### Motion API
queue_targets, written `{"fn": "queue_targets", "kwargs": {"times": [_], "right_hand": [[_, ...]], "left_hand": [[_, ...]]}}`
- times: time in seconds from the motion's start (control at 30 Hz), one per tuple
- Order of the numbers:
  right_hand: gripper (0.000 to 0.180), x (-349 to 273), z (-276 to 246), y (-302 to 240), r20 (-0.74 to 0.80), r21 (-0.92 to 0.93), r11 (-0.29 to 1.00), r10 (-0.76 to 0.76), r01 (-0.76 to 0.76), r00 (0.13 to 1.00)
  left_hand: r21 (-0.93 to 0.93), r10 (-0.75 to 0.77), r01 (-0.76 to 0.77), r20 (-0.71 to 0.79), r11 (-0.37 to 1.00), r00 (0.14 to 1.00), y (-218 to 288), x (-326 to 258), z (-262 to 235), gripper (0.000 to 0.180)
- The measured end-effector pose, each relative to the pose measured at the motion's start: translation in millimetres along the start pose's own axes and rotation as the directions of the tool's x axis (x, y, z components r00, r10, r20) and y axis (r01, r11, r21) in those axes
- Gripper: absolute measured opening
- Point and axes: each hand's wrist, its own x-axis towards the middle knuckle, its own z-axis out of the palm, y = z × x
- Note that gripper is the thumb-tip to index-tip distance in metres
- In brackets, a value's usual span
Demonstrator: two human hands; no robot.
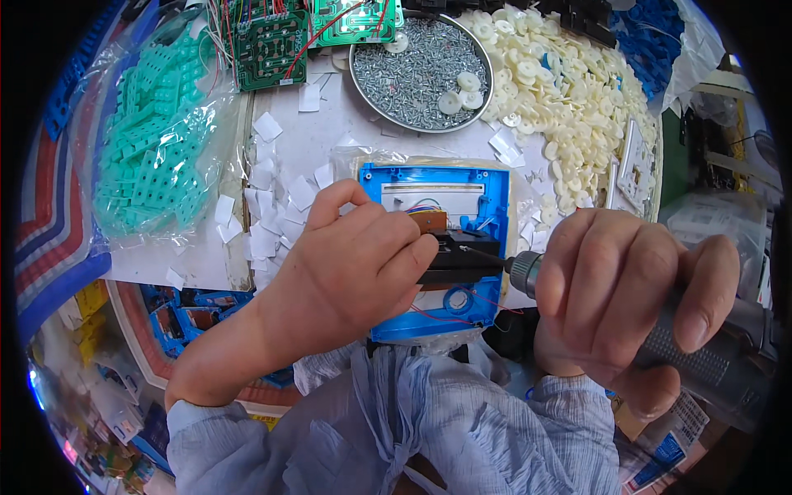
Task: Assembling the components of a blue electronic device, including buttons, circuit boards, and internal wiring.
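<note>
An electric screwdriver [716, 363] with a dark grey body and a metal collar lies in my right hand [615, 289], its fingers wrapped round it. Its thin bit points left, above a black mechanism [466, 268] in an open blue plastic casing [500, 194]. Close to the bit's tip, my left hand [355, 256] is closed, thumb and fingers pressed together. Whatever it pinches is hidden or too small to name. Inside the casing also show a small brown circuit board [429, 221], coloured wires and a blue ring [458, 300].
Beyond the casing stands a round metal tray [353, 78] of small screws, beside heaped cream plastic discs [569, 99]. Green circuit boards [271, 49] are behind. Left are bagged teal plastic parts [153, 140], scattered white paper pieces [268, 126] and a bin [136, 318] holding blue casings.
</note>
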Motion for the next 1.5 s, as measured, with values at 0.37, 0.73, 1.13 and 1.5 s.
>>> {"fn": "queue_targets", "kwargs": {"times": [0.37, 0.73, 1.13, 1.5], "right_hand": [[0.039, 9.2, -0.2, 11.4, 0.102, 0.004, 1.000, -0.020, 0.020, 0.995], [0.039, 16.3, 1.3, 16.5, 0.206, -0.049, 0.999, -0.002, 0.012, 0.979], [0.039, 21.0, 1.0, 23.9, 0.284, -0.088, 0.996, 0.015, 0.011, 0.959], [0.037, 29.9, 3.6, 31.4, 0.328, -0.062, 0.997, -0.015, 0.037, 0.944]], "left_hand": [[0.014, -0.023, 0.024, -0.061, 1.000, 0.998, -0.6, -4.4, 3.4, 0.046], [-0.028, -0.011, 0.009, -0.078, 1.000, 0.997, -4.3, -4.0, 1.5, 0.050], [0.008, 0.011, -0.011, -0.116, 1.000, 0.993, -3.2, -2.9, 2.1, 0.048], [0.029, 0.023, -0.019, -0.140, 0.999, 0.990, -2.2, 0.3, 2.4, 0.034]]}}
